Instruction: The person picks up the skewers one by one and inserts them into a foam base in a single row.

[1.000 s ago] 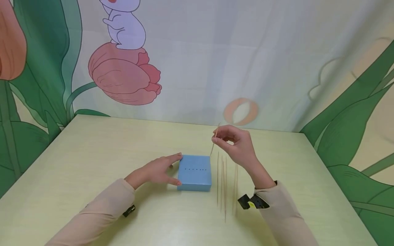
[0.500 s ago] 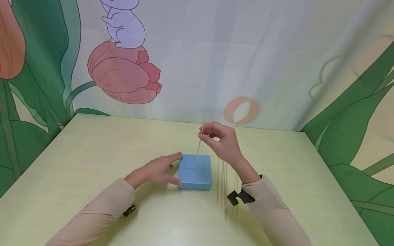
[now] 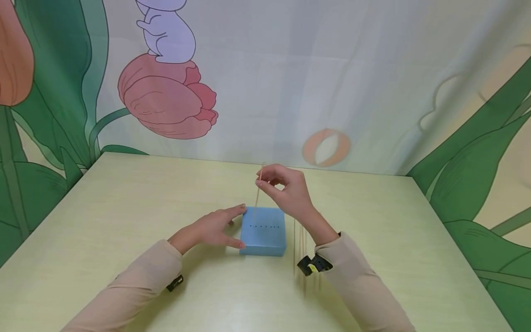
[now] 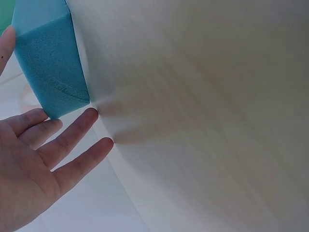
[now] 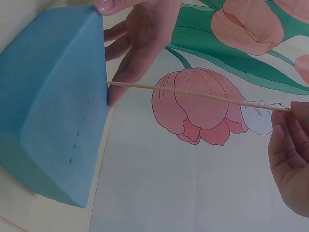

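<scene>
A light blue foam block with a row of small holes in its top lies on the table. My left hand rests at its left side, thumb and index finger at the two left corners and the other fingers loosely extended, as the left wrist view shows. Between thumb and fingertips my right hand pinches a thin wooden skewer near its upper end. The skewer points down at the block, and its lower tip is right at the top face, towards the left end of the hole row.
Several more wooden skewers lie on the pale table right of the block, partly behind my right forearm. A printed curtain hangs behind the table.
My right hand has carried the skewer leftward, from the block's right back corner to above its top face. The left hand and the block have stayed put.
</scene>
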`<move>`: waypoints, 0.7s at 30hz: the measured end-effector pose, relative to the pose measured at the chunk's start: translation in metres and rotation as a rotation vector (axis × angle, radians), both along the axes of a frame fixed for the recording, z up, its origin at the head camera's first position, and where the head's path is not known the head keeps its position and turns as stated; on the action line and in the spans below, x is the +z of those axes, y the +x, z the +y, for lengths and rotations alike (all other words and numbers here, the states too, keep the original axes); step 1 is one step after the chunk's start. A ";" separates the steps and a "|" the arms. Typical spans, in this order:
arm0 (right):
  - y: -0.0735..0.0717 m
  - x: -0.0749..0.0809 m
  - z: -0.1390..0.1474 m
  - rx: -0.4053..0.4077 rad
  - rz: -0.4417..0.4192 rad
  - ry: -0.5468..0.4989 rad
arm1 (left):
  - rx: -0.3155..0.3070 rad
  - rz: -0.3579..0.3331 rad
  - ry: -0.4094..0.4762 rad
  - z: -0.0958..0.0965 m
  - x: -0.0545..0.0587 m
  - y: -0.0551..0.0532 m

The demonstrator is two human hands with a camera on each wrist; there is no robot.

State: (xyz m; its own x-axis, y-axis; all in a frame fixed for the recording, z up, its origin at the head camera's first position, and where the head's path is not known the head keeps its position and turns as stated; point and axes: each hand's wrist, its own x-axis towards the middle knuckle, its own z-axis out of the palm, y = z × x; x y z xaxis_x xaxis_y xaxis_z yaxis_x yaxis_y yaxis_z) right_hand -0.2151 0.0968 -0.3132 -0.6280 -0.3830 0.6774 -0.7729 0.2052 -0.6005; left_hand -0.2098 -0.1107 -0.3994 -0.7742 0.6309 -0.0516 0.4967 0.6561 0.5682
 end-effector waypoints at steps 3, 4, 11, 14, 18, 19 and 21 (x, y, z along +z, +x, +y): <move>-0.001 -0.002 -0.003 0.001 -0.008 -0.001 | -0.002 0.003 0.003 0.000 0.000 0.000; -0.001 -0.003 -0.003 0.000 -0.013 -0.002 | -0.003 0.004 0.004 0.000 0.001 0.000; 0.000 -0.006 -0.006 -0.014 -0.030 0.008 | 0.005 -0.006 -0.005 0.000 0.001 0.001; 0.001 -0.007 -0.006 -0.012 -0.030 0.012 | 0.009 -0.001 -0.012 -0.001 0.001 0.001; 0.001 -0.011 -0.006 -0.009 -0.053 0.023 | 0.011 -0.001 -0.010 0.000 0.002 0.001; 0.001 -0.012 -0.006 -0.011 -0.059 0.029 | 0.011 -0.002 -0.010 0.000 0.002 0.001; 0.002 -0.014 -0.006 -0.018 -0.069 0.037 | 0.010 -0.001 -0.011 0.000 0.001 0.000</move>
State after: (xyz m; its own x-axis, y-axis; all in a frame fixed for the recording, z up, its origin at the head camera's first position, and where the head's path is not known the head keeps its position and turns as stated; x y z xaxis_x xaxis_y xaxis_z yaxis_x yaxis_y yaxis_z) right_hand -0.2134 0.0912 -0.3276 -0.6799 -0.3952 0.6177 -0.7257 0.2420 -0.6440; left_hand -0.2094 -0.1104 -0.3980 -0.7806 0.6221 -0.0598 0.4890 0.6676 0.5614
